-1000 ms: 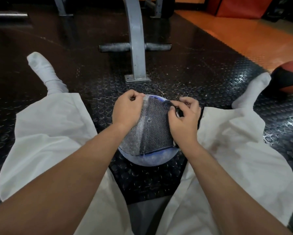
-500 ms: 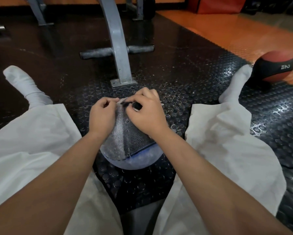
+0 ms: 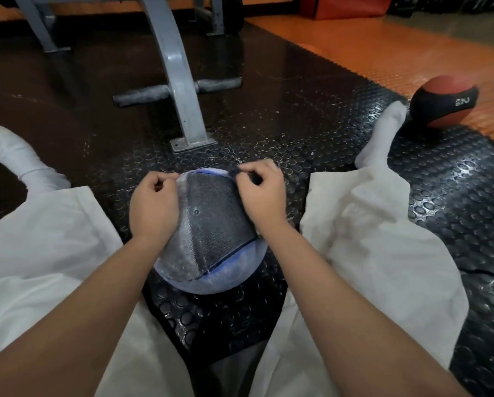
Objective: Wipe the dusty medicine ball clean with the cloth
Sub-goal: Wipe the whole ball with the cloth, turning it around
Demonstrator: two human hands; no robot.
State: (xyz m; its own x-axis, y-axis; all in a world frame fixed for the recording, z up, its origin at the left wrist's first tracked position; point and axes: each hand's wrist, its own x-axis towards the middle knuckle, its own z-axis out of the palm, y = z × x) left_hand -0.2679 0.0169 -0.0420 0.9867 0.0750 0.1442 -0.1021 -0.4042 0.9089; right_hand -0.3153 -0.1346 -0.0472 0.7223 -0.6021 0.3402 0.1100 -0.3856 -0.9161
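One nubbly grey cloth (image 3: 211, 222) drapes the dusty blue ball (image 3: 234, 275); left hand (image 3: 154, 207) and right hand (image 3: 264, 196) pinch its far corners. A red-black ball (image 3: 444, 103) lies far right.

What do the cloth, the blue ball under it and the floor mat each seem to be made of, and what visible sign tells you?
Cloth: seemingly woven or knitted fabric; grainy matte grey weave, dark hemmed edge.
Blue ball: probably rubber or vinyl; smooth, dulled by pale dust.
Floor mat: likely rubber; black, slightly glossy, raised round studs.
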